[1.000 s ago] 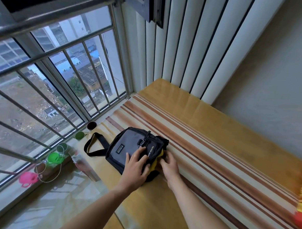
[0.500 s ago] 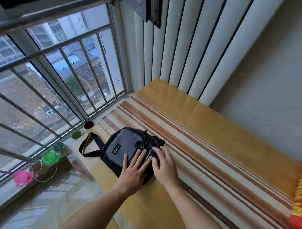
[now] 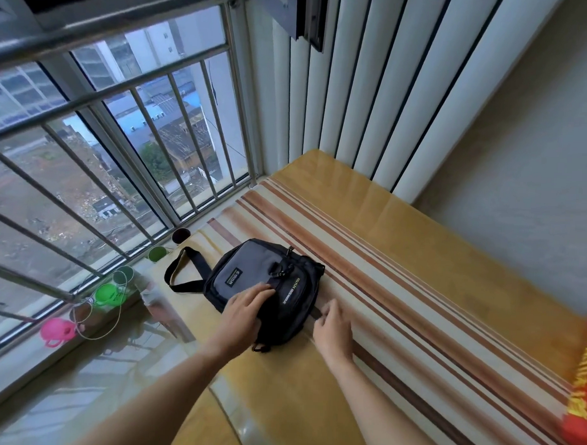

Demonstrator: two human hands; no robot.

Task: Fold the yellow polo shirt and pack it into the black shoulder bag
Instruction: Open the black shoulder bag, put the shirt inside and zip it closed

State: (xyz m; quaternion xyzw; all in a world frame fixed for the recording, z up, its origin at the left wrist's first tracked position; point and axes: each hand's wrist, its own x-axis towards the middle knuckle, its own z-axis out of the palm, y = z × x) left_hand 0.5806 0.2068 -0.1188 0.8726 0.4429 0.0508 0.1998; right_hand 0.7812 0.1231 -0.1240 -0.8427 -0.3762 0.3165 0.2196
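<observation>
The black shoulder bag, with a grey front panel, lies flat on the striped table mat, its strap looped out to the left. My left hand rests on the bag's near end with straight fingers pressing down. My right hand is at the bag's near right edge, its fingers curled and pinching a small dark tab there. No part of the yellow polo shirt shows; the bag looks closed over it.
The wooden table carries a striped mat. A red and yellow packet lies at the right edge. Small green cups and a pink cup stand on the window sill to the left, under barred windows.
A yellow edge of the shirt showed at the bag's opening one second ago and is now hidden. My right hand slid off the bag's top to its right edge.
</observation>
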